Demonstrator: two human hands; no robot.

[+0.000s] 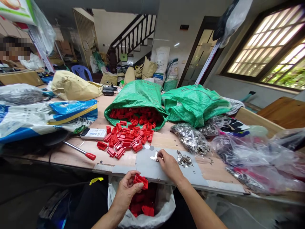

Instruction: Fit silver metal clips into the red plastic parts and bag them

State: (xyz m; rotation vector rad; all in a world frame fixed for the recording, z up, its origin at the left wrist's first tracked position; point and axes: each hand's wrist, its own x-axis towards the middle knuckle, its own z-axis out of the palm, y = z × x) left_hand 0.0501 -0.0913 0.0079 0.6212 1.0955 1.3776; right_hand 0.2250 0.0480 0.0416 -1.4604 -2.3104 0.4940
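My left hand (125, 190) grips a red plastic housing (141, 182) between thumb and fingers, above an open white sack (166, 203) with red parts in it. Over a grey mat (146, 163) on the bench, my right hand (168, 163) has its fingertips pinched together beside a few shiny small metal pieces (154, 156). Whatever is between those fingertips is too small to make out. To the right of that hand lies a small heap of metal pieces (184, 159). A pile of red housings (126, 140) spreads across the bench left of the mat.
A green woven sack (138, 92) lies open, full of red housings. Beside it are another green sack (195, 101) and a clear bag of metal pieces (189, 136). A red-tipped lever (79, 150) juts out at left, near a white device (93, 134). A person (30, 60) sits at far left.
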